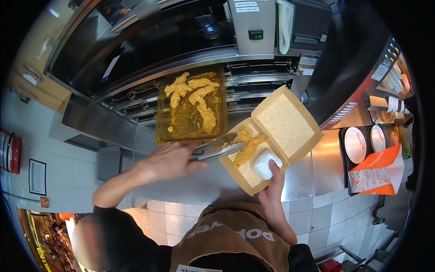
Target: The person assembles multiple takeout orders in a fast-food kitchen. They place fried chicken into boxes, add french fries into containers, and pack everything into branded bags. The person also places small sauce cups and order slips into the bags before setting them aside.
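Fingers (pixel 181 148) on the left hand (pixel 170 161) are being held snug around a pair of metal tongs (pixel 217 153), so no wide-open grip there. The tong tips are being pointed down into an open cardboard carton (pixel 285 124), right at the fried strips (pixel 248 152); whether a piece is actually being pinched can't be told, tbh. The carton is being gripped at its near edge by the right hand (pixel 272 192), thumb over the rim at a white wrapped bundle (pixel 263 165), with the other fingers mostly being hidden underneath.

Progress-wise, it's looking like partway, I'd guess: strips and the bundle are already being held in the carton's base, the lid half is standing open, and closing it isn't being done yet. A few more strips (pixel 206 119) are sitting in the amber tray (pixel 160 124), though how many are being wanted can't be judged.

Surface and room: a shiny steel counter (pixel 170 183) is running below the tray, and a dark railed cabinet (pixel 258 81) is standing behind. Over on the right, round white lids (pixel 355 145) and an orange-and-white box (pixel 380 172) are being held on a dark tray. Pale floor tiles (pixel 317 220) are showing past the brown apron (pixel 226 245).
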A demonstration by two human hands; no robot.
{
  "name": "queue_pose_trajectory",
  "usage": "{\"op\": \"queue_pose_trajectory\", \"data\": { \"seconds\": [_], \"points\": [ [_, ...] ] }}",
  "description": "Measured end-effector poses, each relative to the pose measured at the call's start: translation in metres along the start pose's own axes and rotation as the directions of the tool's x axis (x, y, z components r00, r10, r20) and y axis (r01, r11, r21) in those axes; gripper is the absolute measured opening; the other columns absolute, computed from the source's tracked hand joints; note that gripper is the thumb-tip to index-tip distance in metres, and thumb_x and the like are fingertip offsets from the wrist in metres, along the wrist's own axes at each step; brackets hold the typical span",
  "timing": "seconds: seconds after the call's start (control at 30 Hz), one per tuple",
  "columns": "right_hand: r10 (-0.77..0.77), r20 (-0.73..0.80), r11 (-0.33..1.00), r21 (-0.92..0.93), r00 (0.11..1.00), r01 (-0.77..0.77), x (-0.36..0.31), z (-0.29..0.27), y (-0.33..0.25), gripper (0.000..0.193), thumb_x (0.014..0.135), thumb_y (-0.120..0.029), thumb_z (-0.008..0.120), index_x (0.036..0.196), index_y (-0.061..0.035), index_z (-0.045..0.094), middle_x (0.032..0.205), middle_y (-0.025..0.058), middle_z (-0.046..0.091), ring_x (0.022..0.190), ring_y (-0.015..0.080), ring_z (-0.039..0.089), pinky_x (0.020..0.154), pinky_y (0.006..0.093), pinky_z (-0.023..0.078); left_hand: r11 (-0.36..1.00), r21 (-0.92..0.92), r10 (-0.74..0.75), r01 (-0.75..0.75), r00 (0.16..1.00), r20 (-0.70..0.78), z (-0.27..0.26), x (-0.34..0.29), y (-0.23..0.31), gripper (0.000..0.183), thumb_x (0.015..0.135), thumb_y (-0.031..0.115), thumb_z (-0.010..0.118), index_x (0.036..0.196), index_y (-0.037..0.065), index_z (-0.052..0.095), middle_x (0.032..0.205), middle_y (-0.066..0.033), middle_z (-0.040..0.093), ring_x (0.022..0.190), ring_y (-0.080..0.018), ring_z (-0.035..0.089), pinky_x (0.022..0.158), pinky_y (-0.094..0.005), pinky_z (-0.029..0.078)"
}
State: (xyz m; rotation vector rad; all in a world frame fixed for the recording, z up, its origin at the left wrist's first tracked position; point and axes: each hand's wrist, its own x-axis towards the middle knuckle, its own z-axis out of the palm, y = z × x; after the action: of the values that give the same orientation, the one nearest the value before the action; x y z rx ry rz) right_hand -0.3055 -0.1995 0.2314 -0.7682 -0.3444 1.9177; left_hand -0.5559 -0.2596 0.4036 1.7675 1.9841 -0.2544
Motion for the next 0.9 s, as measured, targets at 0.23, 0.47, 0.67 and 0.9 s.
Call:
{"op": "queue_pose_trajectory", "data": {
  "seconds": [0.23,0.47,0.67,0.9],
  "points": [
    [-0.002,-0.052,0.994,0.107,0.999,0.008,0.004,-0.016,-0.003,0.056,0.097,-0.024,0.061,0.143,-0.0002,0.039,0.135,0.0169,0.055,0.123,0.0308,0.057,0.103,0.0448,0.05,0.971,-0.201,-0.171,0.128,0.962,-0.211,-0.041,-0.031,-0.052,0.055,0.094,0.048,0.066,0.118,-0.001,0.064,0.07,-0.0171,0.067,0.059,-0.0289,0.067,0.062,-0.041,0.053],
    [-0.212,-0.179,0.976,-0.093,0.961,0.198,0.0,-0.02,-0.007,0.06,0.095,-0.015,0.065,0.146,-0.0047,0.035,0.134,0.015,0.052,0.121,0.0293,0.057,0.099,0.0435,0.053,0.889,-0.241,-0.411,0.388,0.91,-0.05,-0.021,0.018,-0.087,0.06,0.093,0.054,0.064,0.119,0.001,0.066,0.066,-0.0145,0.063,0.055,-0.0228,0.065,0.061,-0.0391,0.053],
    [-0.235,-0.175,0.967,-0.146,0.956,0.211,-0.006,-0.017,-0.003,0.055,0.095,-0.019,0.065,0.142,-0.0031,0.04,0.132,0.0142,0.055,0.12,0.0281,0.058,0.1,0.0423,0.052,0.944,0.136,-0.223,0.301,0.885,-0.409,-0.035,0.05,-0.118,0.056,0.085,0.049,0.073,0.117,0.004,0.068,0.09,-0.0214,0.072,0.093,-0.0395,0.069,0.082,-0.0473,0.053],
    [-0.172,-0.133,0.984,-0.065,0.976,0.164,-0.006,-0.017,-0.004,0.058,0.095,-0.014,0.064,0.145,-0.0062,0.036,0.134,0.0141,0.053,0.121,0.0279,0.057,0.1,0.042,0.051,0.936,0.322,-0.09,0.144,0.98,-0.175,-0.071,0.108,-0.129,0.059,0.081,0.048,0.077,0.121,0.005,0.069,0.098,-0.0213,0.073,0.098,-0.0367,0.07,0.086,-0.0475,0.053]
  ]
}}
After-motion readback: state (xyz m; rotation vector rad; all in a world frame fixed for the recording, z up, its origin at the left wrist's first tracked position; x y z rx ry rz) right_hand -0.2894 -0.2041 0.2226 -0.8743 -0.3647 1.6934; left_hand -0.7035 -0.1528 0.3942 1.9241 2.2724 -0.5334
